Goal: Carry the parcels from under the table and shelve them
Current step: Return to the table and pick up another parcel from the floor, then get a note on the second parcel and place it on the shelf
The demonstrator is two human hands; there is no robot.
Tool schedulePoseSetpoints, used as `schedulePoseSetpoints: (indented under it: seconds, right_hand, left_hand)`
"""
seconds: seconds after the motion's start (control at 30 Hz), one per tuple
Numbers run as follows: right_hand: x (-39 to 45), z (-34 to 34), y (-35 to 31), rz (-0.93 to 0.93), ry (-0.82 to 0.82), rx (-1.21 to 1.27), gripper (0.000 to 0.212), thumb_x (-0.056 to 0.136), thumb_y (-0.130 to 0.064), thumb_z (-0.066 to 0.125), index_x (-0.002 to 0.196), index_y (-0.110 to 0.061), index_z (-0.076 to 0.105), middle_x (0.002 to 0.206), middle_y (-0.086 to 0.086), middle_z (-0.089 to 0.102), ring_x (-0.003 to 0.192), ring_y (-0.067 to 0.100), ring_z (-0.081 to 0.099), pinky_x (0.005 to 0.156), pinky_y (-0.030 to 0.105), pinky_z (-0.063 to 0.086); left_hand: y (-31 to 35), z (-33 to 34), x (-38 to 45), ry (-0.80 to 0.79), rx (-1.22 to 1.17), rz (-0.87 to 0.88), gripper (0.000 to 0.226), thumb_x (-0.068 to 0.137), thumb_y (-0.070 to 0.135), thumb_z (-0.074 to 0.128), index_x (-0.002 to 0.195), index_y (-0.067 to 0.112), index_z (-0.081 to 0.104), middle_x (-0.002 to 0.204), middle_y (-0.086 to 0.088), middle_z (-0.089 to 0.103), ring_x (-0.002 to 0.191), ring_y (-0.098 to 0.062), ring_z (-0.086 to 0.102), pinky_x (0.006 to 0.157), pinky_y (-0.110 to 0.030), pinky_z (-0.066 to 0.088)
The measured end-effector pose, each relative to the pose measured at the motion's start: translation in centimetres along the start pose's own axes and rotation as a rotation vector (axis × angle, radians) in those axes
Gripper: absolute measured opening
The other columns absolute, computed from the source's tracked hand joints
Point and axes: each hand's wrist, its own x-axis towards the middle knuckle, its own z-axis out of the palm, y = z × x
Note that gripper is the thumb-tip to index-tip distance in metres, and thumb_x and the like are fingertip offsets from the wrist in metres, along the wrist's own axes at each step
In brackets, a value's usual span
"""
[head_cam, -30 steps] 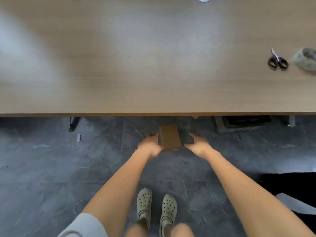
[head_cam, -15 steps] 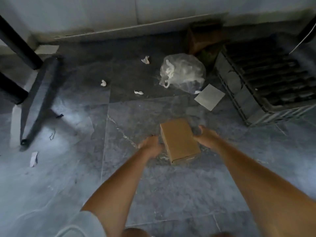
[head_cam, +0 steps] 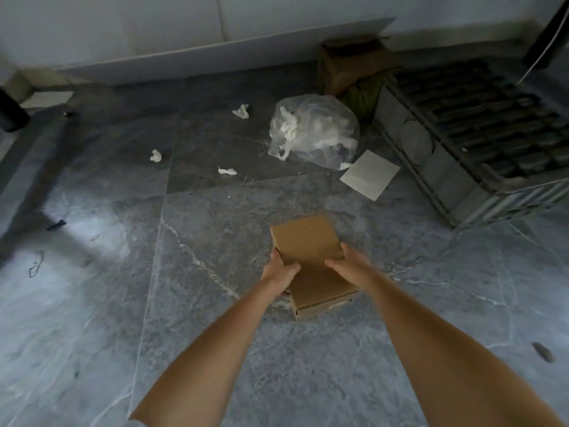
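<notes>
Parcel (head_cam: 311,260), a flat brown box, was low over the gray floor (head_cam: 184,303), in front of the plastic bag (head_cam: 314,131). Left hand (head_cam: 281,271) and right hand (head_cam: 346,265) each gripped one side of the parcel, probably so it stayed level and did not slip.

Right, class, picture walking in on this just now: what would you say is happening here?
A person is crouched or bent over a grey stone floor, holding a brown cardboard parcel between both hands. The left hand grips its left edge and the right hand its right edge. Beyond it lie a tied clear plastic bag, a white paper sheet, paper scraps and a dark plastic crate. No shelf is in view.
</notes>
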Motion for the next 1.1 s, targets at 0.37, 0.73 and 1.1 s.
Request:
schedulePoseSetpoints:
  seconds: [0.37,0.73,1.1]
  right_hand:
    - [-8.3,-4.8,-2.7,-0.025,0.106,0.038,0.056,0.097,-0.033,0.039,0.148,-0.017,0.020,0.131,0.013,0.055,0.092,0.023,0.057,0.074,0.032,0.046]
    - [-28.9,-20.5,-9.7,0.109,0.158,0.128,0.038,0.099,-0.027,0.024,0.133,-0.017,0.037,0.122,0.018,0.058,0.103,0.035,0.058,0.077,0.039,0.046]
    - [-52.1,-34.9,-10.1,0.366,0.498,0.586,0.029,0.093,-0.003,0.046,0.115,-0.008,0.063,0.114,0.015,0.066,0.102,0.030,0.059,0.079,0.030,0.042]
  left_hand:
    - [5.3,-2.4,-6.8,0.028,0.066,0.082,0.066,0.089,0.030,0.054,0.147,0.029,0.023,0.123,-0.004,0.061,0.093,-0.021,0.062,0.080,-0.033,0.055]
    - [20.0,-5.0,-28.5,-0.070,0.038,0.044,0.067,0.085,0.022,0.060,0.145,0.020,0.031,0.133,-0.008,0.056,0.110,-0.027,0.059,0.081,-0.032,0.051]
    - [35.0,-2.8,-49.8,-0.252,0.285,0.152,0.076,0.085,0.031,0.057,0.148,0.017,0.018,0.138,-0.008,0.050,0.119,-0.027,0.052,0.100,-0.038,0.045]
